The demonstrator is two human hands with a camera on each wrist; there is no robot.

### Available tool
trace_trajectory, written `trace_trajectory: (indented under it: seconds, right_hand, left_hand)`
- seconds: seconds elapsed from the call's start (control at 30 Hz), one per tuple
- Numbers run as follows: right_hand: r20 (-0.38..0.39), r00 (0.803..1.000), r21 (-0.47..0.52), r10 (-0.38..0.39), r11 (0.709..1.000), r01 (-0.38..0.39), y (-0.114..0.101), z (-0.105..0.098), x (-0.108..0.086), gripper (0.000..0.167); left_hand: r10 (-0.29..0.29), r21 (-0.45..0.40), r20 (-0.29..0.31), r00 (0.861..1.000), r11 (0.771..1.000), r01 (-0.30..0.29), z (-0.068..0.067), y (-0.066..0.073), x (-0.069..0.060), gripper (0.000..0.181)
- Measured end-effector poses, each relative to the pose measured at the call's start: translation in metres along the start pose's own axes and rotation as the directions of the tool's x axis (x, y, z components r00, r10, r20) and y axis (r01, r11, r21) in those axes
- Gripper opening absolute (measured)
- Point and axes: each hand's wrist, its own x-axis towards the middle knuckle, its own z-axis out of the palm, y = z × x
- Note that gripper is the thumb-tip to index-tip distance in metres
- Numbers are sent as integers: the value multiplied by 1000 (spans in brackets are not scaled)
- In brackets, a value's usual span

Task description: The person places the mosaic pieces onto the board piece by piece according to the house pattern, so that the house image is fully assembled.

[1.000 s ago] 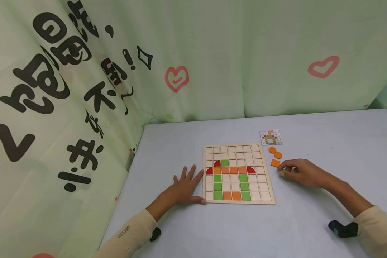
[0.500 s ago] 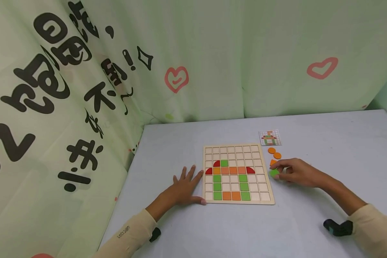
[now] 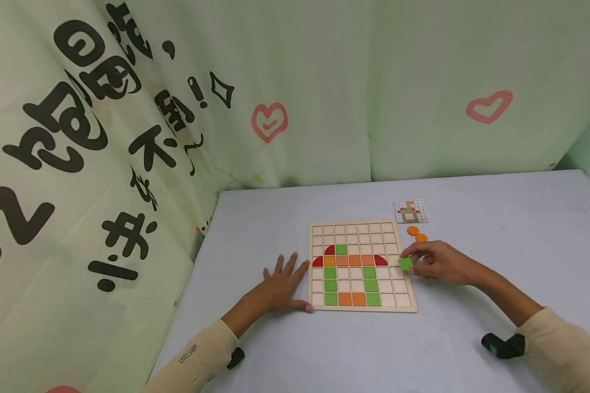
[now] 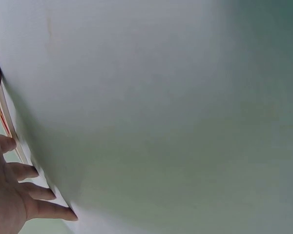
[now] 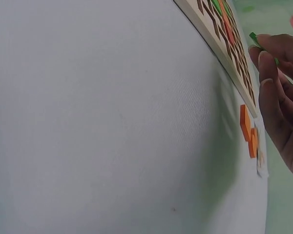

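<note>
A wooden grid board (image 3: 395,300) lies on the table, with green, orange and red pieces set in some of its cells. My right hand (image 3: 440,263) pinches a green square tile (image 3: 405,263) between thumb and fingers at the board's right edge. In the right wrist view the same green tile (image 5: 254,38) shows edge-on, raised off the table. My left hand (image 3: 282,286) lies with fingers spread along the board's left side, the thumb at its lower left corner. The left wrist view shows the left hand (image 4: 10,195) beside the board's edge, fingers extended.
Two orange round pieces (image 3: 413,231) lie right of the board. An orange square tile (image 5: 245,123) rests near them in the right wrist view, hidden by the hand in the head view. A small pattern card (image 3: 411,211) lies behind them. A curtain (image 3: 324,109) hangs behind the table.
My right hand has moved left with the green square tile, from beside the orange pieces to the board's right edge. My left hand has stayed in place.
</note>
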Motion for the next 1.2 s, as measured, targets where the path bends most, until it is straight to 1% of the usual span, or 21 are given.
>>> trace_trajectory:
  seconds: [0.17,0.3,0.4,0.53,0.7,0.83,0.97,1.07,1.2]
  right_hand:
    - [-57,998,1,18,1000,-18,-3,6,4,37]
    - [-77,997,-2,22,1000,-22,-5,11,9,35]
    - [-87,996,-26,7,1000,-9,-7,14,14,32]
    - [-121,993,-81,-15,997,5,-9,19,23,30]
    - [-155,988,-115,1,993,-19,-12,24,35,29]
    - [-144,990,-96,8,995,-22,-15,27,43,30]
    - [-121,993,-84,-11,996,0,-17,30,51,32]
    - [-119,993,-108,-17,994,4,-18,32,57,33]
    - [-125,992,-129,-2,992,-15,-18,36,66,32]
  left_hand:
    - [-3,3,0,1000,1000,3,0,0,0,112]
    - [-6,3,4,1000,1000,6,-2,0,-1,112]
    - [-7,5,7,1000,1000,7,-2,0,-1,112]
    - [-5,6,7,1000,1000,5,-2,0,-1,111]
    - [-6,2,13,1000,1000,6,-3,1,-1,111]
    - [-6,0,14,1000,1000,6,-4,2,-1,111]
    - [-7,5,18,1000,1000,7,-4,2,-1,112]
    - [-7,8,17,1000,1000,7,-4,2,-1,112]
    - [-10,9,15,1000,1000,10,-5,3,-1,111]
